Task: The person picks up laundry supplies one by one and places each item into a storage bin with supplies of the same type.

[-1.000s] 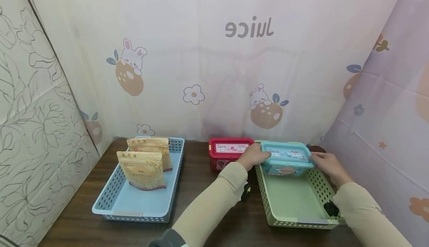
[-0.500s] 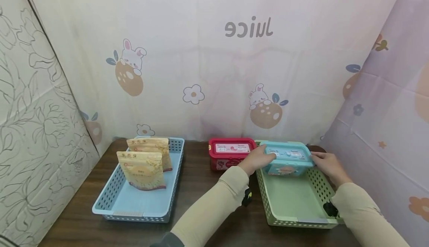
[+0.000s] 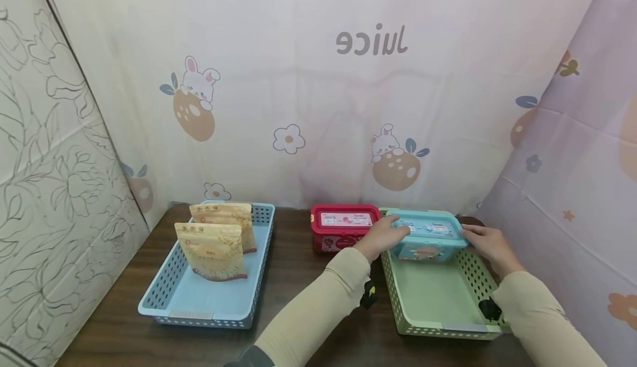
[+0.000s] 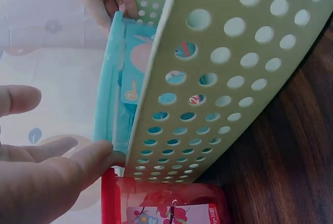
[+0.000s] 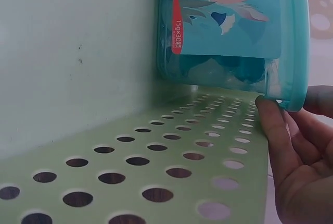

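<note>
A turquoise lidded tub of laundry capsules [image 3: 425, 233] sits in the far end of the green basket [image 3: 428, 295]. My right hand [image 3: 490, 245] pinches the right end of its lid, thumb below the rim and a finger above, as the right wrist view shows. At the other end, my left hand [image 3: 383, 238] touches the lid edge with its fingers. Its thumb [image 4: 23, 99] stands apart from the lid in the left wrist view. Beside the basket's left wall stands a red lidded tub [image 3: 344, 226], partly hidden behind the left hand.
On the left of the dark wooden table [image 3: 293, 278] is a light blue basket [image 3: 199, 306] with two yellow pouches, a front pouch [image 3: 211, 253] and a rear pouch [image 3: 244, 218], standing in it. A printed curtain [image 3: 298, 90] hangs right behind.
My left hand has shifted slightly right and loosened, its thumb now reaching over the lid. The right hand and the turquoise tub have hardly moved.
</note>
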Tool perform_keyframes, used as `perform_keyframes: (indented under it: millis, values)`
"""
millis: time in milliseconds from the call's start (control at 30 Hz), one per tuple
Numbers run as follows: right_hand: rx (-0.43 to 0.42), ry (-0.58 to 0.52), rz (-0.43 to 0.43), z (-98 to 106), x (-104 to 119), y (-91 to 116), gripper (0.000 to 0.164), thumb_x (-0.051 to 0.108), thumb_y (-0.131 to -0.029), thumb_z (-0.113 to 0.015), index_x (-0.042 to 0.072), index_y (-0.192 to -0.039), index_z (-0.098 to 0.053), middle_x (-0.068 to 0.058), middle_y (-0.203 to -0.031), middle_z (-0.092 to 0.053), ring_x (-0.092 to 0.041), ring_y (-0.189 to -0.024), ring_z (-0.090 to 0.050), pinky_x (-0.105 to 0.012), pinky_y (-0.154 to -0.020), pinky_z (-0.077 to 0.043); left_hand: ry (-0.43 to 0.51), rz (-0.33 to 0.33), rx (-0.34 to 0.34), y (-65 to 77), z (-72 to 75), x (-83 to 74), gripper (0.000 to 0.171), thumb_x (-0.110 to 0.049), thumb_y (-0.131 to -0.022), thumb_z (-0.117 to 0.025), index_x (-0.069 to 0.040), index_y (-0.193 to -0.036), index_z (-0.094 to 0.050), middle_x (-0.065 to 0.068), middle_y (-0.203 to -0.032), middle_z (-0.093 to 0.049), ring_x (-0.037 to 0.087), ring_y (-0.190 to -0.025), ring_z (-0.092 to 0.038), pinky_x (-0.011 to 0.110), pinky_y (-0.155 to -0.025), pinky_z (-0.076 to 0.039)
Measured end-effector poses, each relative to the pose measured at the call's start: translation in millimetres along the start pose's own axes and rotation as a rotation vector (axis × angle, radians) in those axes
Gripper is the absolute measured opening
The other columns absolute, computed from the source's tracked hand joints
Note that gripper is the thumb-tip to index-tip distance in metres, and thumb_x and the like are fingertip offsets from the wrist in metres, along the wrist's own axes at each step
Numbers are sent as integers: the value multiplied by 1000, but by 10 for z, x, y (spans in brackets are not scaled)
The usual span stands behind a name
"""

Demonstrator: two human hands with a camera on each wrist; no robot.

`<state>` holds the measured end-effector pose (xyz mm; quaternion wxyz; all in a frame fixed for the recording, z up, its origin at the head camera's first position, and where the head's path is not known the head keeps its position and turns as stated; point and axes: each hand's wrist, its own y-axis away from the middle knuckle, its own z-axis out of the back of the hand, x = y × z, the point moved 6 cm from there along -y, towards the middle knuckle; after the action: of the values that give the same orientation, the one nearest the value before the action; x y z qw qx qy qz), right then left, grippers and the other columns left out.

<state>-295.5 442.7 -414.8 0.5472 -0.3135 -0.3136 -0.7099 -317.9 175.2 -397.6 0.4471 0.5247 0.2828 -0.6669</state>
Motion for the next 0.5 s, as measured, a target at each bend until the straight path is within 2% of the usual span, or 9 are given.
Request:
perform_keyframes:
  millis: [233,367,500]
  values:
    - [-2,-40,13,-34,4,-12,62,33,-106,-49,-12,-146,-38,-38,-137,-44,0,-82,-61,-28,-75,-58,27,46,0,-40,60,-46,59,-33,-95,-60,-6,-146,-50,6,-145,-51,22,-133,-46,44,-110,-40]
    - [0,-34,8,-50,-10,-10,63,35,-106,-49,-13,-146,-38,-39,-138,-44,0,-84,-61,-28,-76,-58,69,97,-14,-25,54,-60,62,-34,-93,-62,-7,-147,-49,5,-144,-52,23,-131,-47,47,-110,-40]
    - [8,-18,3,-42,8,0,63,35,-107,-46,-13,-147,-36,-39,-141,-41,-3,-89,-61,-30,-79,-58,93,115,-23,13,33,-94,64,-34,-93,-63,-8,-149,-46,5,-144,-51,24,-131,-47,50,-109,-40]
